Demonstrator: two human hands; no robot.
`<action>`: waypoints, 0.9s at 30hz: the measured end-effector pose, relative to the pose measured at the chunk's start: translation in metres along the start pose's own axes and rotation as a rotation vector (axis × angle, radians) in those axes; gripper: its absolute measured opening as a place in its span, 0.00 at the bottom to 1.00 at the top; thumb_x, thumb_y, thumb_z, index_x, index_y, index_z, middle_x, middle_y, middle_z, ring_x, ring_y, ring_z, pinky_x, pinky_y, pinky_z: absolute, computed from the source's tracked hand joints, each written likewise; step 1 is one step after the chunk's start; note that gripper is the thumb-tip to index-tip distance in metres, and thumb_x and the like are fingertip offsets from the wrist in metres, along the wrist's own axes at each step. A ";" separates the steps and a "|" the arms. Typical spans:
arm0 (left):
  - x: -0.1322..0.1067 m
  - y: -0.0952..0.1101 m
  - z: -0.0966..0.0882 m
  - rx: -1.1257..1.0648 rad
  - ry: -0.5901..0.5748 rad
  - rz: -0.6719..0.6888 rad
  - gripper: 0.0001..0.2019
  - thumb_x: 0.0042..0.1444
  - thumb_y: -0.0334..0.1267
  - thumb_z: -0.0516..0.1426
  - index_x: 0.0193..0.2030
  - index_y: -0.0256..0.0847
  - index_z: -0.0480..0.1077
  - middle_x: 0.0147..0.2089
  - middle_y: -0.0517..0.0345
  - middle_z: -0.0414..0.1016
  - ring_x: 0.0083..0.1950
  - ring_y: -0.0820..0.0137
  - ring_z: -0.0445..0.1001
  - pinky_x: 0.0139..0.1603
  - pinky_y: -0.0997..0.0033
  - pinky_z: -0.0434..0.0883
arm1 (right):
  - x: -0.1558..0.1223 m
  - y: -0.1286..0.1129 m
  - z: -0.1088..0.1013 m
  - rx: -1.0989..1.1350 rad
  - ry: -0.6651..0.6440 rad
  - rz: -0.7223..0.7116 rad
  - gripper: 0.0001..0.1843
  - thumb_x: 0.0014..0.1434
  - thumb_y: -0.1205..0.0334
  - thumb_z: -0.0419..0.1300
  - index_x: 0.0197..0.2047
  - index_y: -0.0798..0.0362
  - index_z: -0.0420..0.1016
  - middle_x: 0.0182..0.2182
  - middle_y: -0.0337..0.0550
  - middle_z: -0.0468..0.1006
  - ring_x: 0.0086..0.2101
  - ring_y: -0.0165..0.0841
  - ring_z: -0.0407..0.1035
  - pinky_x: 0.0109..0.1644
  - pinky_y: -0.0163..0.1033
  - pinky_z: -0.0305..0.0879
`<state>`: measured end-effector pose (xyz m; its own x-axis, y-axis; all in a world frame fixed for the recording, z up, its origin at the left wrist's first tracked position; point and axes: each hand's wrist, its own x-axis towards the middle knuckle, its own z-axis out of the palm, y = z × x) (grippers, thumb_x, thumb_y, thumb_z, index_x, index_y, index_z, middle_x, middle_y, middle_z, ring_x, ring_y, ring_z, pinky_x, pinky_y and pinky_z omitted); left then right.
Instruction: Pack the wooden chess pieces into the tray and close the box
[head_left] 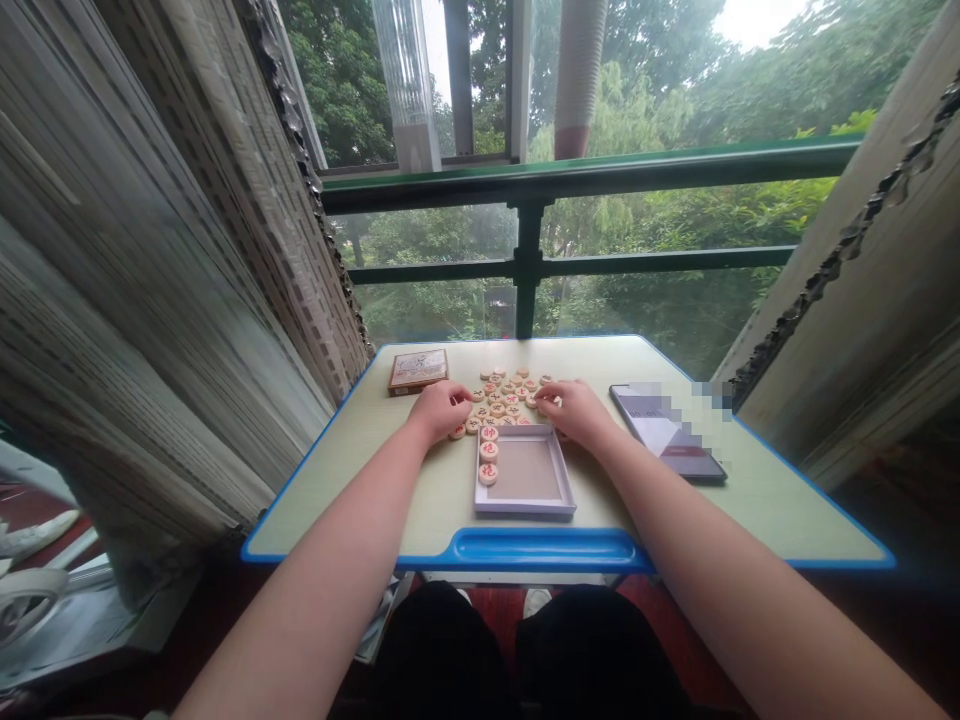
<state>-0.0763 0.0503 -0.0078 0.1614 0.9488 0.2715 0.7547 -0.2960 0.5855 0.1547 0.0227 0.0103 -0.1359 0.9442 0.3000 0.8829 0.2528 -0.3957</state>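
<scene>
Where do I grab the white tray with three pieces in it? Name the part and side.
Pinch the thin right wall of the white tray, thumb inside, coming from the right. The three pieces line its left wall, so the right side is bare, and the right hand is nearest. Keep it level.

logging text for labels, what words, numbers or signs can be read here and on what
Round pale wooden game discs: red marks on top, too small to read.
Brown printed box lid: print blurred, unreadable.
Dark flat phone: screen partly pixelated, nothing legible.
So nothing can be quoted.
</scene>
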 end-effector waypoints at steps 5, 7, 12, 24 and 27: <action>0.001 0.003 -0.001 0.030 -0.045 0.011 0.13 0.45 0.40 0.54 0.35 0.39 0.76 0.38 0.55 0.72 0.35 0.70 0.70 0.41 0.70 0.67 | -0.006 -0.013 -0.013 0.162 0.139 0.055 0.19 0.55 0.66 0.53 0.51 0.54 0.71 0.38 0.45 0.76 0.35 0.32 0.68 0.42 0.36 0.61; 0.002 0.004 -0.002 0.031 -0.055 0.008 0.14 0.45 0.42 0.54 0.37 0.39 0.75 0.39 0.55 0.71 0.35 0.70 0.70 0.42 0.69 0.67 | -0.004 -0.020 -0.025 0.163 0.073 0.048 0.21 0.55 0.68 0.52 0.52 0.53 0.70 0.40 0.46 0.76 0.35 0.32 0.69 0.41 0.35 0.62; 0.005 0.004 -0.001 0.072 -0.062 0.020 0.18 0.47 0.43 0.54 0.43 0.40 0.74 0.41 0.54 0.72 0.36 0.69 0.70 0.43 0.69 0.67 | 0.020 -0.011 -0.036 0.079 0.053 0.165 0.23 0.53 0.75 0.49 0.51 0.56 0.71 0.41 0.50 0.76 0.38 0.35 0.70 0.41 0.37 0.63; 0.012 -0.007 0.004 0.077 -0.060 0.023 0.15 0.49 0.42 0.54 0.42 0.43 0.75 0.37 0.57 0.75 0.34 0.70 0.70 0.37 0.71 0.66 | 0.026 0.018 0.010 -0.078 0.020 0.162 0.20 0.52 0.73 0.51 0.46 0.54 0.76 0.46 0.50 0.73 0.46 0.38 0.66 0.53 0.40 0.57; 0.010 -0.006 0.002 0.055 -0.043 0.043 0.17 0.49 0.41 0.54 0.45 0.43 0.74 0.36 0.57 0.75 0.32 0.71 0.69 0.37 0.71 0.66 | 0.028 0.016 0.017 -0.063 0.031 0.052 0.19 0.55 0.68 0.50 0.47 0.52 0.75 0.49 0.46 0.73 0.49 0.38 0.63 0.56 0.40 0.53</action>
<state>-0.0780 0.0621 -0.0103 0.2207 0.9394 0.2622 0.7800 -0.3314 0.5309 0.1578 0.0564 -0.0027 -0.0760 0.9483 0.3080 0.9150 0.1891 -0.3563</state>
